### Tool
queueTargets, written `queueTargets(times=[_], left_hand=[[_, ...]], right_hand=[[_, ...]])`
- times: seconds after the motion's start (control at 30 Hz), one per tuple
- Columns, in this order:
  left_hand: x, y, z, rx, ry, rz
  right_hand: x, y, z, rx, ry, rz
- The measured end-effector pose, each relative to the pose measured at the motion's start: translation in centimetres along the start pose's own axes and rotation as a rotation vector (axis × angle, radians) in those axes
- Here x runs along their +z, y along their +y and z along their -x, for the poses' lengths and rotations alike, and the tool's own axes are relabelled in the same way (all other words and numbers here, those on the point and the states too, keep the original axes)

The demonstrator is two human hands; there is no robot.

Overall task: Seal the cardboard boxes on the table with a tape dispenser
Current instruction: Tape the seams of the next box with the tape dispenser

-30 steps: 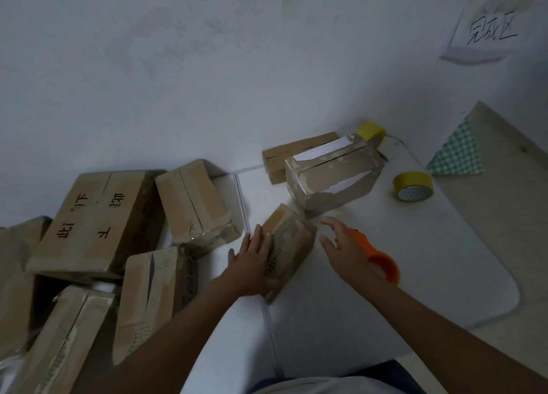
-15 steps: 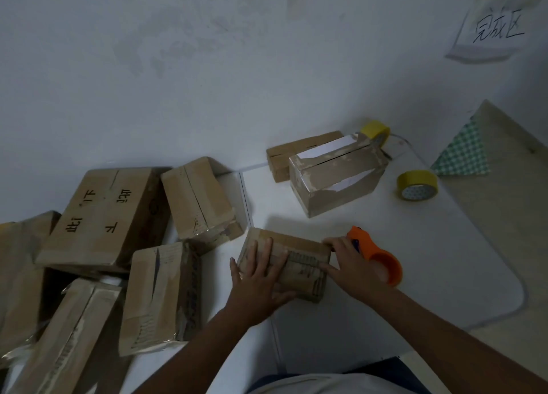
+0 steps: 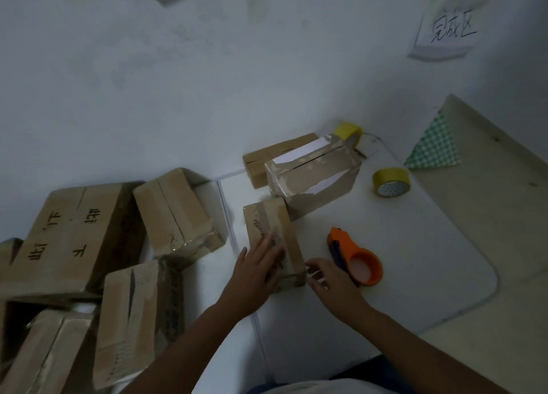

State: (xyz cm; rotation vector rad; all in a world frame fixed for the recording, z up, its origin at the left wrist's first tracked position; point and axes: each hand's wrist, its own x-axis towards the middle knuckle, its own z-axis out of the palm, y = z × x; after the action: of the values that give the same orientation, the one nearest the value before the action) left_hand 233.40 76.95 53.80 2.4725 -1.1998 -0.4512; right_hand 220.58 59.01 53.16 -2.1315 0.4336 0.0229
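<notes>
A small cardboard box (image 3: 268, 230) lies flat on the white table (image 3: 415, 275), its long side pointing away from me. My left hand (image 3: 258, 270) rests flat on the near half of its top with straight fingers. My right hand (image 3: 330, 284) touches the box's near right corner, fingers loosely curled, holding nothing that I can see. The orange tape dispenser (image 3: 355, 257) lies on the table just right of that hand, untouched.
A larger taped box (image 3: 314, 180) and a flat box (image 3: 275, 156) stand behind the small one. Two yellow tape rolls (image 3: 391, 182) (image 3: 350, 132) lie at the back right. Several cardboard boxes (image 3: 71, 233) are piled on the left. The wall is close behind.
The small box has been turned from lying crosswise to pointing away from me. My left hand stayed on top; my right hand moved to its near corner.
</notes>
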Motion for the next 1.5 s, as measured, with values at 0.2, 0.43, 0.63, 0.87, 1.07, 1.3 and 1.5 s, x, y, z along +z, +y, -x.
queueTargets(times=[0.2, 0.43, 0.63, 0.87, 1.07, 1.3, 1.5], left_hand=[[1.6, -1.0, 0.6, 0.017, -0.145, -0.203], [2.2, -2.1, 0.4, 0.031, -0.134, -0.258], [1.4, -3.3, 0.9, 0.083, -0.093, -0.287], [0.8, -2.7, 0.7, 0.098, -0.015, -0.198], [-2.3, 0.4, -1.2, -0.042, 0.258, 0.136], [-3.9, 5.1, -1.2, -0.503, -0.005, 0.998], [-3.6, 5.8, -1.4, -0.564, -0.119, 1.329]], right_hand=[[-1.7, 2.5, -1.6, 0.218, 0.245, 0.067], [-3.7, 5.3, -2.7, 0.537, 0.073, 0.145], [-3.0, 5.4, -2.4, 0.447, 0.048, 0.295], [-6.3, 5.2, -1.9, 0.387, 0.132, 0.217], [-9.6, 1.8, -2.3, 0.306, 0.197, 0.028], [-10.5, -1.3, -2.3, 0.105, 0.185, 0.159], [-9.8, -1.9, -2.0, 0.039, 0.181, 0.187]])
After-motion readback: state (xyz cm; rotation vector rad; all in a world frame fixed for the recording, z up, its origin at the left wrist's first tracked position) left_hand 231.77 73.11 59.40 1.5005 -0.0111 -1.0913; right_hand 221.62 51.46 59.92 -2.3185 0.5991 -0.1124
